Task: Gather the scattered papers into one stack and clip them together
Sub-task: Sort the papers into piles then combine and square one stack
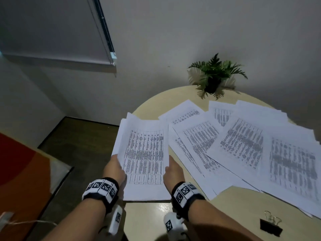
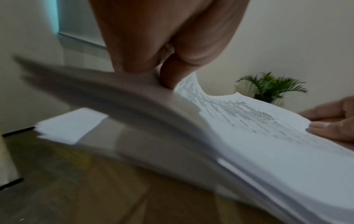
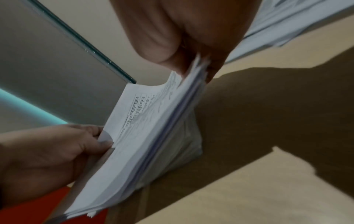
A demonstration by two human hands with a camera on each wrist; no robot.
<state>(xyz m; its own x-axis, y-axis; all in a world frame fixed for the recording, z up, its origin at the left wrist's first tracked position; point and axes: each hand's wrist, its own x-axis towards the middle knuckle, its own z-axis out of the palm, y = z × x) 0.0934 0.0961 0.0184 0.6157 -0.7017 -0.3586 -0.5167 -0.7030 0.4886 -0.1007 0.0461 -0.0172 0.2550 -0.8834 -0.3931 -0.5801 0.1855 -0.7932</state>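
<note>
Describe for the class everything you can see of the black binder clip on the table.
The binder clip is small, with a black body and two silvery wire handles that look like metal. It lies on the round, pale wood-look table near its front right edge, handles pointing away from the person. It sits apart from the spread papers, and neither hand touches it. It grips no sheets. The wrist views do not show it.

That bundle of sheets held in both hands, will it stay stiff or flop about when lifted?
Probably floppy: the bundle already curves between the left hand and the right hand. Its sheets may slide apart, since the edges look fanned and uneven beside the right thumb. It seems light, as only fingertips pinch it.
</note>
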